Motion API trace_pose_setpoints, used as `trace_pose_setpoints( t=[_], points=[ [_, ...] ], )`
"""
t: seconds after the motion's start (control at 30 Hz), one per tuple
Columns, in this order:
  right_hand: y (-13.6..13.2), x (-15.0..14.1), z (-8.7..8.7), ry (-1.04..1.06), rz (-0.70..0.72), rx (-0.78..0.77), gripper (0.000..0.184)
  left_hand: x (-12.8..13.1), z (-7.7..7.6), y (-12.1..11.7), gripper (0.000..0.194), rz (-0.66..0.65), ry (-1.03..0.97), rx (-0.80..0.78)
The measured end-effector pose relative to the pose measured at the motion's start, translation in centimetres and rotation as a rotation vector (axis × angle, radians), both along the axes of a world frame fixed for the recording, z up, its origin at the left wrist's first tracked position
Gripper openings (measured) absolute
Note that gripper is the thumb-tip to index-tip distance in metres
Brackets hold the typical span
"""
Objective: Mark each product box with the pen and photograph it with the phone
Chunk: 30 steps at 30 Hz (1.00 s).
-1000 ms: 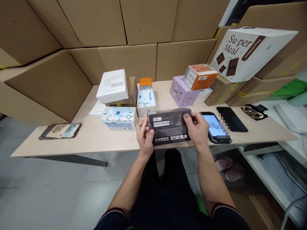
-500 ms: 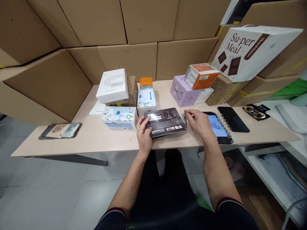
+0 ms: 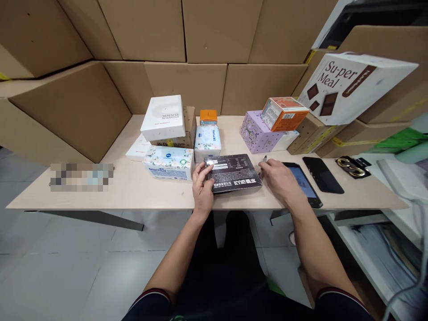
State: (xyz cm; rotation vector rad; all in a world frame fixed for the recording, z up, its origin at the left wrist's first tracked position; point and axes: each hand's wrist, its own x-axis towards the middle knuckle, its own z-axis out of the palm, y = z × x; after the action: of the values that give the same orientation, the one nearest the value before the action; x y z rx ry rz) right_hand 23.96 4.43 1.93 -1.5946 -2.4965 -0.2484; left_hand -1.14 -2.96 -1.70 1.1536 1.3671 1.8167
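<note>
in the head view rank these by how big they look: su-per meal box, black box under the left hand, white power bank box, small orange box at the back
1. Su-per Meal box
2. black box, though it lies nearer the camera than the next
3. white power bank box, close in look to the black one
4. small orange box

big cardboard boxes stacked as a wall behind a light wooden table, grey tiled floor.
</note>
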Motion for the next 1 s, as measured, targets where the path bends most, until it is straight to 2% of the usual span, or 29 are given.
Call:
trace_pose_setpoints(
  t=[0.1,0.2,0.23,0.3,0.37,0.43,0.53,0.8,1.0],
  points=[
    [0.6,0.8,0.5,0.187,-0.098,0.172,0.019,0.2,0.0,-0.1,0.04,0.001,0.009,0.008],
    [0.9,0.1,1.1,0.701,-0.157,0.301,0.011,0.3,0.1,-0.2,0.041,-0.002,0.054,0.025],
    [0.9,-0.7,1.3,0.914,-0.136,0.276,0.012,0.3,0.1,-0.2,0.041,-0.005,0.077,0.028],
    [0.8,-2.6,1.7,1.282,-0.034,0.116,0.013,0.3,0.1,-0.3,0.042,-0.009,0.126,0.023],
    [0.7,-4.7,2.1,1.453,0.097,-0.102,0.013,0.3,0.1,-0.3,0.044,-0.005,0.165,0.012],
    [0.7,-6.4,2.3,1.46,0.154,-0.249,0.016,0.3,0.1,-0.3,0.047,0.005,0.185,0.0],
    [0.8,-7.6,2.3,1.404,0.107,-0.322,0.019,0.4,-0.1,-0.2,0.049,0.013,0.193,-0.005],
    [0.7,-7.5,2.0,1.156,0.042,-0.201,0.015,0.5,-0.4,0.0,0.051,0.026,0.207,0.013],
    [0.6,-7.8,2.1,1.063,0.039,-0.182,0.016,0.5,-0.4,-0.2,0.051,0.021,0.214,0.011]
  ],
)
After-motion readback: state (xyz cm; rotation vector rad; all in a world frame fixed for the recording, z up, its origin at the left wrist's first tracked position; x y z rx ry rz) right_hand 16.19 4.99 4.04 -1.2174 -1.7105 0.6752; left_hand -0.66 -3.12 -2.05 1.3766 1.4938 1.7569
